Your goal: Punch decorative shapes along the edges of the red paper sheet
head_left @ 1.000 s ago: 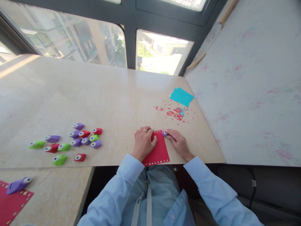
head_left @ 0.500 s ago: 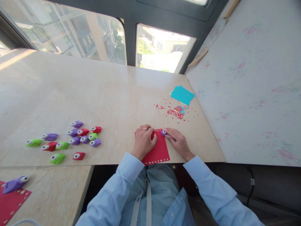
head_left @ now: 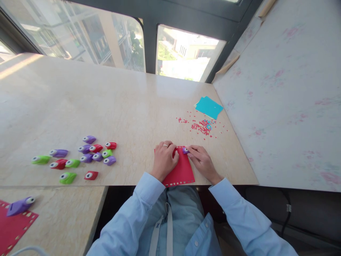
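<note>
A sheet of red paper (head_left: 182,170) lies at the table's front edge, with small shapes punched along its top and bottom borders. My left hand (head_left: 165,160), a ring on one finger, lies over the paper's left part with its fingers spread and the thumb apart. At the paper's upper right edge, the fingers of my right hand (head_left: 201,160) grip a small purple craft punch (head_left: 185,150). The punch's underside is hidden, so I cannot see where its slot meets the paper.
Several purple, red and green craft punches (head_left: 97,156) stand on the left. Beyond my hands lie red paper bits (head_left: 201,127) and blue paper sheets (head_left: 209,107). A purple punch (head_left: 20,206) rests on another red sheet (head_left: 14,231) at lower left. A wall (head_left: 290,106) bounds the right side.
The whole view has shifted slightly. Both hands, the red paper and the purple craft punch keep nearly the same places relative to one another.
</note>
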The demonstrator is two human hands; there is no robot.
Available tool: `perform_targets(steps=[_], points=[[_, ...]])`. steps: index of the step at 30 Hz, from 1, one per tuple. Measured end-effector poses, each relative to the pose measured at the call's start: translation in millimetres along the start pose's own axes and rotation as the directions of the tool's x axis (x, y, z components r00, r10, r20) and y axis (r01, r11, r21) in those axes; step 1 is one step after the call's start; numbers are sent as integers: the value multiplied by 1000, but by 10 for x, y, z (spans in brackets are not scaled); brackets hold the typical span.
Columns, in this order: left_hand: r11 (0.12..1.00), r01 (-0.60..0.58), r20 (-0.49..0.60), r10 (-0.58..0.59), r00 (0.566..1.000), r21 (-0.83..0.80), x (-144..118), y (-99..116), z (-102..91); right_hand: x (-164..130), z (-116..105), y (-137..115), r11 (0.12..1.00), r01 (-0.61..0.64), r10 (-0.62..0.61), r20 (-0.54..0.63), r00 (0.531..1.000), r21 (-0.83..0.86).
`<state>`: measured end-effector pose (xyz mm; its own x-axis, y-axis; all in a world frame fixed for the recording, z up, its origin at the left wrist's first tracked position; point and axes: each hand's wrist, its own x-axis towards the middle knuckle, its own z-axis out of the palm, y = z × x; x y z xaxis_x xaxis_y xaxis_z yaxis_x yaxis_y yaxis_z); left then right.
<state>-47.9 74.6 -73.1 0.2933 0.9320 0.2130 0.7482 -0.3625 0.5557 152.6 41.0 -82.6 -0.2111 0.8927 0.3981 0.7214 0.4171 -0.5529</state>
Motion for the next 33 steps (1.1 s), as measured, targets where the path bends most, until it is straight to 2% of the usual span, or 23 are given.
perform_targets(steps=[14, 26, 33], points=[[997, 11, 6, -11, 1000, -75, -24, -11, -25, -47, -13, -45, 994, -100, 102, -54, 993, 34], [991, 4, -46, -11, 999, -134, -31, -34, -45, 14, -66, -89, 994, -108, 109, -3, 994, 30], [991, 21, -35, -26, 999, -132, -10, -20, -65, 50, -98, -102, 988, -148, 147, 25, 989, 46]])
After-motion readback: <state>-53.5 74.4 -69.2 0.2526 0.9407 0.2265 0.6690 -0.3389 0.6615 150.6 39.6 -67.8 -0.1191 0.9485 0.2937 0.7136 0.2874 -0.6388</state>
